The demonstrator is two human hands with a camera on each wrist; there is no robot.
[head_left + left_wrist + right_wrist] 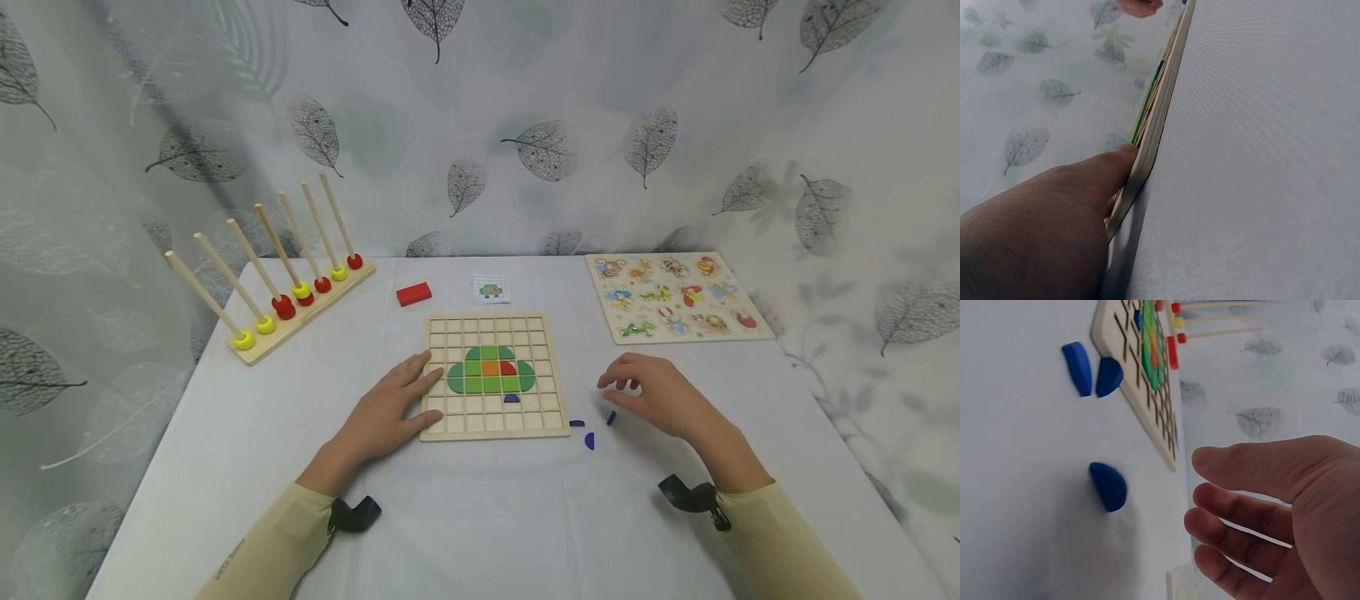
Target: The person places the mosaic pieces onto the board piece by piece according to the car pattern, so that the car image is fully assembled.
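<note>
A wooden grid board (495, 423) lies on the white table, with green, orange and red tiles (490, 368) set in its squares. One blue half-round piece (512, 398) is on the board below the green tiles. My left hand (390, 408) rests at the board's left edge, fingers spread; in the left wrist view the thumb (1100, 172) touches the rim. To the right of the board, my right hand (660, 396) hovers with loosely bent fingers and holds nothing. Three blue half-round pieces lie between it and the board, the closest (1109, 486) standing apart from the other two.
Behind the board are a red block (414, 293) and a small picture card (491, 289) with a similar pattern. A peg rack (288, 327) with red and yellow beads stands at the back left. A wooden insect puzzle (675, 298) lies at the back right.
</note>
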